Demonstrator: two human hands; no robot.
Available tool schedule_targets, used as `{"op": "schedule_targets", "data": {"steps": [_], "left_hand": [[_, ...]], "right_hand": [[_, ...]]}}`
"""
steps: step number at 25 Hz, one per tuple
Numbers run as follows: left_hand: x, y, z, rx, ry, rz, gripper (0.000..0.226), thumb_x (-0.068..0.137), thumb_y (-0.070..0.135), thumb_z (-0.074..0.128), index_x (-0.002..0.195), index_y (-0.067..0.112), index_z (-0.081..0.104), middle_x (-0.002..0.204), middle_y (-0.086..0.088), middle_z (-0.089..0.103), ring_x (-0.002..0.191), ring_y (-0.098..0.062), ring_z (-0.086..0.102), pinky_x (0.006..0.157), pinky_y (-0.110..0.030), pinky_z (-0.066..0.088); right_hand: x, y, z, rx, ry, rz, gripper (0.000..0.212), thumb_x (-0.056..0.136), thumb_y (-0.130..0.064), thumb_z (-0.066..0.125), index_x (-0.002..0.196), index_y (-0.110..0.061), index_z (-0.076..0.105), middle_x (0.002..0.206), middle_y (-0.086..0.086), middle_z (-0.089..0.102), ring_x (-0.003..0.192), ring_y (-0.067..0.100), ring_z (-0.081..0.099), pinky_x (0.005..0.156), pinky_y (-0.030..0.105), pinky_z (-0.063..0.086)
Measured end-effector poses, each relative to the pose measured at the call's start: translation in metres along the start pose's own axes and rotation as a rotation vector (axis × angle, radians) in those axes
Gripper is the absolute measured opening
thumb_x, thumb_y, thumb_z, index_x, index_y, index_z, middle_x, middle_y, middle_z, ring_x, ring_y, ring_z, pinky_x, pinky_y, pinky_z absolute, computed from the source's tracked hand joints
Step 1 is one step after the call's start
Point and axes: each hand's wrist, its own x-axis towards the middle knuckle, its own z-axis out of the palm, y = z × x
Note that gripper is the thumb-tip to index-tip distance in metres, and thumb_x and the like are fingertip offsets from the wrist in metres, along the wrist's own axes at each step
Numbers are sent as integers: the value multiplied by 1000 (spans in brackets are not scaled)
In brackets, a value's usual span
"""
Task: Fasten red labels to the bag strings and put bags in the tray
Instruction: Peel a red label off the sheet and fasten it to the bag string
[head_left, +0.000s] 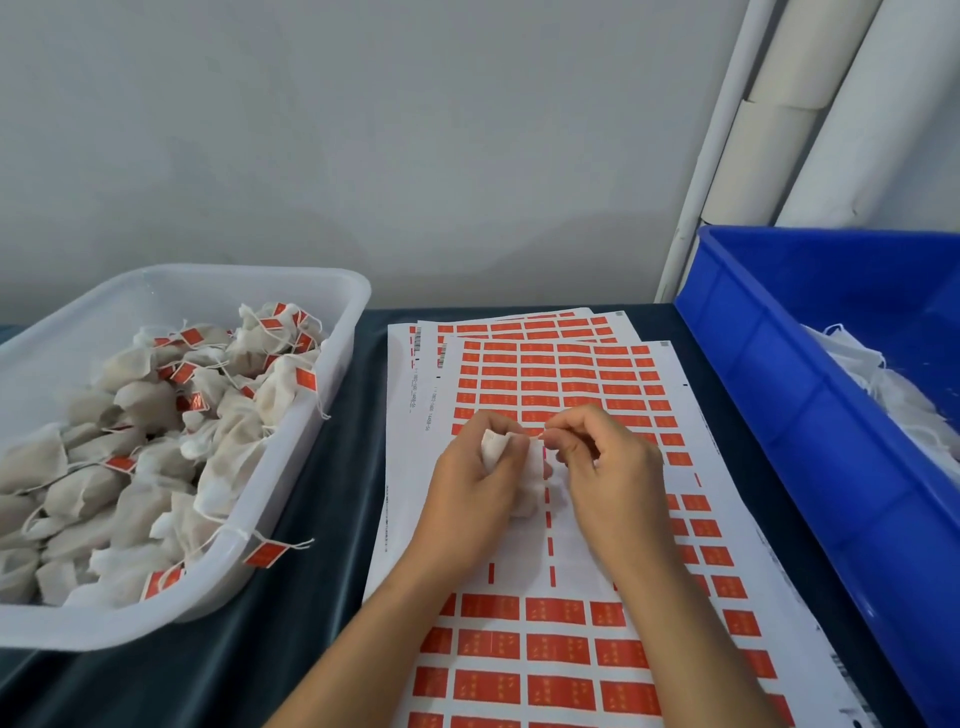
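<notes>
Head view: over the label sheet (545, 364), the left hand (470, 499) curls round a small white bag (511, 462), its gathered neck turned right toward the right hand (605, 467). That hand's fingertips (551, 435) pinch what seems a red label (540, 434) at the string; the string's line cannot be told. The bag's long axis runs near-to-far. The white tray (332, 291) lies left, nearer the left hand.
</notes>
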Motion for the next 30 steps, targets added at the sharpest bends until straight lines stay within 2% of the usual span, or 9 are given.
{"op": "schedule_targets", "data": {"steps": [3,7,11,14,18,21,26,28,30], "left_hand": [[-1,3,0,-16,-90,-14,14,111,35,46,101,41,54,95,30,72,85,3,73,62,-7,52],[0,1,0,52,-120,-31,6,107,45,51,104,42,55,85,16,72,82,-5,72,68,-12,55],[1,0,1,124,-162,4,18,102,52,56,97,35,64,87,11,69,83,-8,69,72,-16,59],[0,0,1,160,-191,27,25,102,54,55,95,33,66,88,14,70,85,-5,69,68,-13,54],[1,-2,1,176,-212,23,26,105,54,49,90,38,64,88,18,70,85,-2,68,71,-14,54],[2,-5,1,152,-222,18,32,109,46,43,85,35,61,85,9,68,81,-6,66,76,-12,54],[2,-4,-1,97,-177,16,35,110,41,46,78,38,58,79,9,67,73,-5,64,73,-10,52],[4,-5,-2,75,-146,24,33,110,39,47,79,34,59,78,9,67,70,-5,64,71,-11,52],[6,-7,-2,70,-103,32,31,109,38,49,83,28,61,78,8,68,70,-5,65,70,-10,52]], "right_hand": [[0,-1,0,-19,11,8,11,98,-19,64,94,-30,65,91,-19,64,82,-5,62,64,4,47],[1,-4,-2,-106,110,37,21,99,-14,64,93,-34,58,94,-16,62,81,4,59,72,6,38],[1,-4,-6,-84,248,81,16,99,-13,63,95,-28,60,98,-10,65,87,10,61,74,8,37],[1,-3,-8,-16,308,138,9,100,-16,61,97,-24,62,102,-10,65,91,9,61,78,13,44],[2,-3,-14,63,405,216,5,100,-21,59,101,-24,62,108,-5,69,97,15,68,85,35,59],[3,-4,-15,47,449,245,6,99,-23,60,102,-28,59,107,-7,64,97,16,68,84,35,59],[7,3,-13,62,294,286,4,102,-31,60,98,-33,59,104,-13,60,90,3,62,84,24,56],[7,3,-10,17,218,269,2,101,-34,62,102,-35,61,106,-16,59,96,5,60,88,27,56],[5,3,-8,-24,189,218,15,100,-37,63,116,-37,62,119,-16,61,110,6,58,95,29,53]]}}
